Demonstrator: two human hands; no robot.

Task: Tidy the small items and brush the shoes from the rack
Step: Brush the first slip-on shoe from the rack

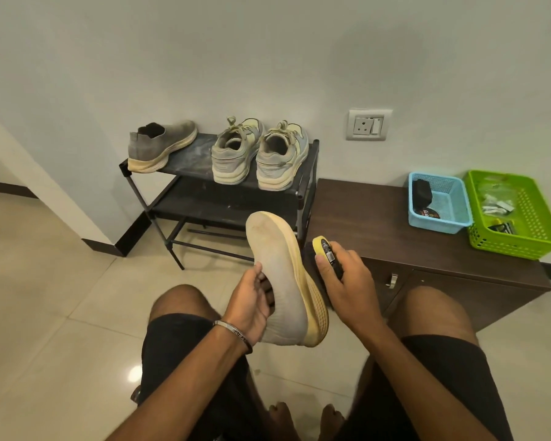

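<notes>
Now | left hand [252, 300] grips grey shoe [283, 281] | right hand [344, 281] grips brush [323, 249] | label unreadable

The held shoe [283, 281] has a matt knit cloth upper and a textured rubbery sole. The rack [204, 186] has thin dark metal legs and dusty matt shelves. The cabinet [379, 224] shows dark wood grain. Both baskets, blue [439, 218] and green [541, 224], are perforated plastic. The floor tiles [45, 281] are glossy.
</notes>
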